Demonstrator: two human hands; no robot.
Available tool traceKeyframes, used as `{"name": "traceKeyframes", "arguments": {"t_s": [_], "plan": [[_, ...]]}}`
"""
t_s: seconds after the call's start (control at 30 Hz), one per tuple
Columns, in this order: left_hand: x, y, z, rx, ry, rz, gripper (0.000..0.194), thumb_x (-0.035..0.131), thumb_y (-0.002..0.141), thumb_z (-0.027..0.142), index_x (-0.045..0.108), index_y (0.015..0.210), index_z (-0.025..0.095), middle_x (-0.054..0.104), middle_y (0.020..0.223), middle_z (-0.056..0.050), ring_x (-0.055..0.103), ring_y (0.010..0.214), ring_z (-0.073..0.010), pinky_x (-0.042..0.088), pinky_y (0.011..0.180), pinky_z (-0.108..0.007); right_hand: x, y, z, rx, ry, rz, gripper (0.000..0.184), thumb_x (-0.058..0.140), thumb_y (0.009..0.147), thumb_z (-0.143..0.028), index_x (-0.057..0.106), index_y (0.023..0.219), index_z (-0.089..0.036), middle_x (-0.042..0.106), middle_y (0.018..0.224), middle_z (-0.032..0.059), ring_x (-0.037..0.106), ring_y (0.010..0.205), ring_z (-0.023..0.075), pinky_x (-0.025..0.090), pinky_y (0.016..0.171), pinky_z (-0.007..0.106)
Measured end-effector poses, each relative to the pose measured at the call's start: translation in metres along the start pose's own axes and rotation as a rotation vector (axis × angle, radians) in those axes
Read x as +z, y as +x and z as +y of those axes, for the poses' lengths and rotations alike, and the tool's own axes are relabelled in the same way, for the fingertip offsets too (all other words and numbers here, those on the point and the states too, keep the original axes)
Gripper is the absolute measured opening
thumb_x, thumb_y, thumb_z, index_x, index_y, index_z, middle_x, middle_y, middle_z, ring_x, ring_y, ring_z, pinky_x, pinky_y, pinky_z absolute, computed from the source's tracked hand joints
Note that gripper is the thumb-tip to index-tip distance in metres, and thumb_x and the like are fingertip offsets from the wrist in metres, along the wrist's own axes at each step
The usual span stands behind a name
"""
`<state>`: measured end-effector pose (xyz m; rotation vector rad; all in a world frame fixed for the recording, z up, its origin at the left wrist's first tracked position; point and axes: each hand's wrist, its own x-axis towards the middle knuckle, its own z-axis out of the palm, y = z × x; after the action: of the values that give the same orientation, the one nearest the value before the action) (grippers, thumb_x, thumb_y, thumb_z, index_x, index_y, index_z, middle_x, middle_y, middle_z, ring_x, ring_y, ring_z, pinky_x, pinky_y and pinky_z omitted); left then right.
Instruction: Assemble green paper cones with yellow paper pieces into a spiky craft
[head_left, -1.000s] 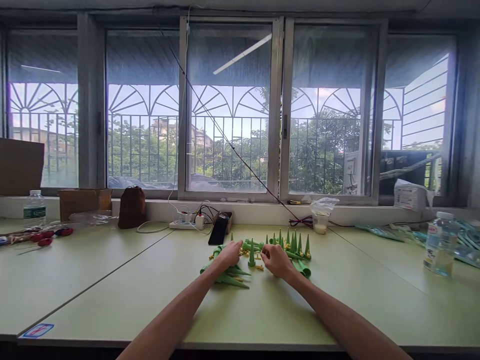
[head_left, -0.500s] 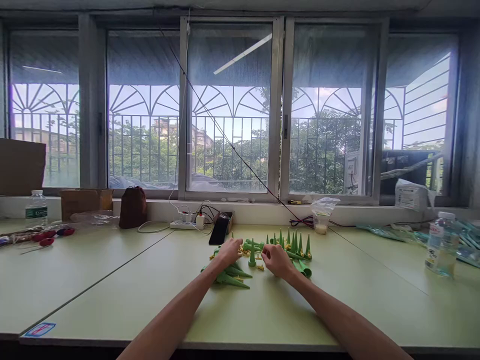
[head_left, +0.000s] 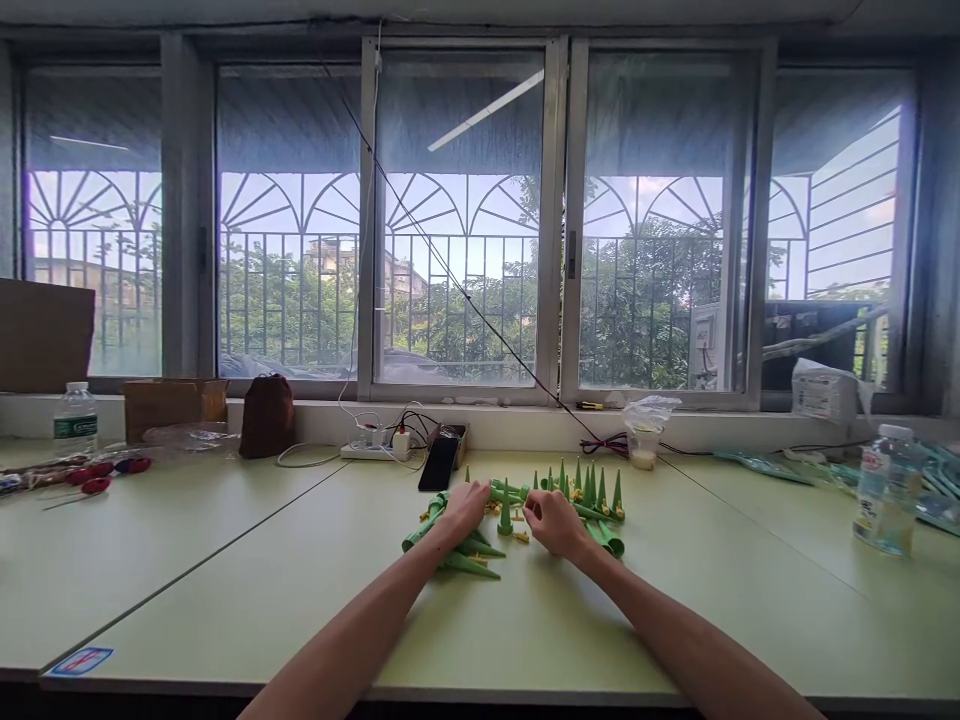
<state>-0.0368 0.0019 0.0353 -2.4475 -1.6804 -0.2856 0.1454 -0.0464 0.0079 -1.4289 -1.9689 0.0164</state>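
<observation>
bare desk (head_left: 525,630) lies open between the forearms and near edge. ahead, upright green cones (head_left: 589,487) and a leaning phone (head_left: 438,464) block the way; a bottle (head_left: 887,490) stands far right.

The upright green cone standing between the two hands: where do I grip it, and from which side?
Pinch the upright green cone low on its wider body, coming straight down from above. It stands tip up on the table, with the left hand and right hand on either side and loose cones lying nearby, so the top looks the clearest way in.
</observation>
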Motion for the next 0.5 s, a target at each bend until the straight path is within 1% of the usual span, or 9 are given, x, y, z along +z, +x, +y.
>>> {"name": "traceKeyframes", "arguments": {"t_s": [0.1,0.27,0.4,0.5], "plan": [[-0.0007,0.0006,0.0043,0.009,0.032,0.012,0.031,0.046,0.084,0.006,0.059,0.113,0.008,0.067,0.103,-0.019,0.063,0.098,-0.0294,0.045,0.082,-0.033,-0.0001,0.0000,-0.0003,0.001,0.002,0.000,0.018,0.052,0.085,-0.024,0.067,0.078,-0.017,0.068,0.074,0.0047,0.060,0.067,0.0134,0.033,0.059,0.020],[-0.0023,0.0027,0.0084,0.005,0.051,0.000,0.027,0.046,0.085,0.007,0.064,0.104,0.010,0.069,0.100,-0.018,0.064,0.097,-0.0273,0.046,0.083,-0.033,0.0007,0.0002,0.0002,0.004,-0.002,-0.004,0.017,0.053,0.085,-0.024,0.066,0.078,-0.017,0.068,0.075,0.0046,0.060,0.068,0.0133,0.034,0.060,0.020],[-0.0037,0.0046,0.0072,0.005,0.041,-0.014,0.030,0.044,0.084,0.005,0.063,0.108,0.009,0.067,0.104,-0.019,0.064,0.100,-0.0280,0.047,0.084,-0.035,-0.0007,-0.0008,-0.0014,-0.002,0.006,-0.013,0.018,0.052,0.086,-0.024,0.066,0.077,-0.016,0.068,0.074,0.0049,0.058,0.066,0.0129,0.032,0.058,0.020],[-0.0056,0.0045,0.0054,0.001,0.010,-0.030,0.032,0.048,0.084,0.009,0.060,0.113,0.010,0.066,0.108,-0.020,0.062,0.103,-0.0287,0.046,0.086,-0.036,-0.0030,-0.0020,-0.0038,-0.005,0.011,-0.016,0.019,0.052,0.086,-0.024,0.066,0.077,-0.016,0.067,0.073,0.0051,0.057,0.064,0.0126,0.031,0.056,0.020]]}}
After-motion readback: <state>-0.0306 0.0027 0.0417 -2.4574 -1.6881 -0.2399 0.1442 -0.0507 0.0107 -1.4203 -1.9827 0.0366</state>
